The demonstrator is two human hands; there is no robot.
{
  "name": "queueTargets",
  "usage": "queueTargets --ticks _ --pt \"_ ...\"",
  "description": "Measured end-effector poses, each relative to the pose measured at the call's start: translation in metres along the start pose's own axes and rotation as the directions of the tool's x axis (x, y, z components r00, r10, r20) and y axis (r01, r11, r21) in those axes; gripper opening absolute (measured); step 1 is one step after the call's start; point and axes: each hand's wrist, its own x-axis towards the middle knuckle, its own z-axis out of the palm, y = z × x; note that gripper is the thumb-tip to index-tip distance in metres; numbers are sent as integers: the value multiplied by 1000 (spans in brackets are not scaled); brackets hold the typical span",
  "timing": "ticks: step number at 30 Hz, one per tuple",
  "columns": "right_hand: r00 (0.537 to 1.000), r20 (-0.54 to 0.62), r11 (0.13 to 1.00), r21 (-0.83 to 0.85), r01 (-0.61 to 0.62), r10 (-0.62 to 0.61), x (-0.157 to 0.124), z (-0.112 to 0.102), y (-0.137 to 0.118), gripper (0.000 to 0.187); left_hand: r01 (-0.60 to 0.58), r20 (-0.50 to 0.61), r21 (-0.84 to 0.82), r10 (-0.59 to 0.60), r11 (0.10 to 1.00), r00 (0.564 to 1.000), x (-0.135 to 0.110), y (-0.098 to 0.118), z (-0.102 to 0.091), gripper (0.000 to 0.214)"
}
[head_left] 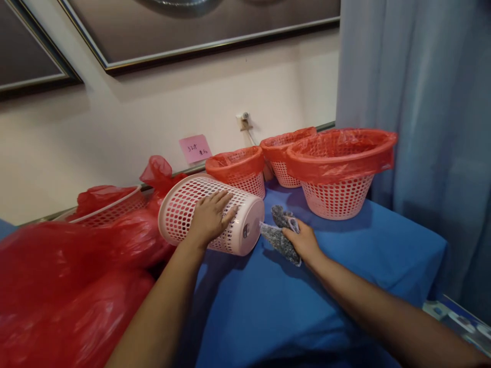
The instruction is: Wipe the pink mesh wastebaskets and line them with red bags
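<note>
A pale pink perforated plastic basket (184, 202) lies on its side on the blue-covered table (238, 301), its base facing right. Across its upper side rests my left hand (211, 217), fingers spread and lying flat. My right hand (305, 240) is closed around a folded grey cloth (282, 243) with a light edge, just right of the basket's base. Whether the cloth touches the base I cannot tell. A small dark label (246, 231) shows on the base.
Behind stand three baskets lined with red bags: a small one (236, 163), a middle one (284, 143) and a large one (341, 168). Bulging red plastic bags (69, 286) fill the left, before another basket (115, 209). A pink note (195, 148) is on the wall; a curtain (414, 102) hangs right.
</note>
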Motion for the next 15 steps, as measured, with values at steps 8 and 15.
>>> queueTargets --ticks 8,15 --pt "894 292 788 -432 439 -338 6 61 0 73 5 1 -36 -5 999 1000 0 -1 -2 52" --pt "973 228 831 -546 106 26 28 63 29 28 7 6 -29 -7 1000 1000 -3 -1 -3 51"
